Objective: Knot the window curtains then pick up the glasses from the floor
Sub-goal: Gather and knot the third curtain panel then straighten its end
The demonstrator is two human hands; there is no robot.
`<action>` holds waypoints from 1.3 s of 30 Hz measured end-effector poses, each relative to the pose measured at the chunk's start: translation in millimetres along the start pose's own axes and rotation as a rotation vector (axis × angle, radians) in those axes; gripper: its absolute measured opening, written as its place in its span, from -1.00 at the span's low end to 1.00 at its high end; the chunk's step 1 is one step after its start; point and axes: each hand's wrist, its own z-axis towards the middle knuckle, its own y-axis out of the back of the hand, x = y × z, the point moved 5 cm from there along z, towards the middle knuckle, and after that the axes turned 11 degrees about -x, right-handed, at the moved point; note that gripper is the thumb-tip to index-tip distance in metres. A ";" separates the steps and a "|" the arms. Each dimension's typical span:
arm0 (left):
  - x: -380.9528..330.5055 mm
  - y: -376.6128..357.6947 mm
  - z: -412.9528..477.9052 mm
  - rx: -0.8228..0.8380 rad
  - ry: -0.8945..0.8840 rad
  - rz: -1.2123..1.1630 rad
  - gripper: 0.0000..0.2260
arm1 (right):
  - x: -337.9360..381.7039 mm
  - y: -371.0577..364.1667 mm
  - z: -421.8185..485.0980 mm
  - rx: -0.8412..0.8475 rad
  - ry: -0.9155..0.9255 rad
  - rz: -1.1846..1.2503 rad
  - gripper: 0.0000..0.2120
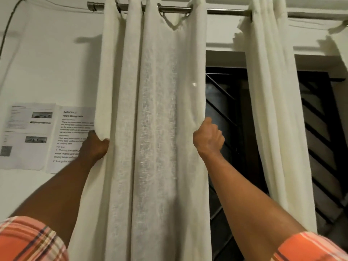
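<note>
1. The white curtain panel [156,110] is hanging from the metal rod [175,10] at 12 o'clock, running down the centre to 6 o'clock.
2. Your left hand [96,146] is gripping the panel's edge at 9 o'clock, with its fingers wrapping behind the fabric and mostly hidden.
3. Your right hand [208,139] is clutching the opposite edge at 3 o'clock, fingers curling tight round it.
4. A second white curtain [273,110] is hanging at 2 o'clock, beside the dark window [224,102].
5. Printed sheets [28,136] are sticking to the wall at 9 o'clock.

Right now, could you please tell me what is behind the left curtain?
The left curtain covers part of a printed sheet at one edge; a dark barred window shows past the other. Its middle hides the rest.
</note>
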 end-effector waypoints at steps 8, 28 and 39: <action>-158.8 -94.8 -77.3 0.004 -0.281 0.251 -0.75 | -76.3 25.5 52.8 0.048 0.067 0.001 -0.86; -180.0 -169.3 -163.1 0.122 -0.306 0.077 -0.71 | -189.3 42.2 111.2 -0.022 -0.226 0.194 -0.74; -91.8 -50.9 -36.4 0.039 -0.327 -0.028 -0.74 | 94.5 -51.6 9.3 0.174 0.155 0.364 -0.53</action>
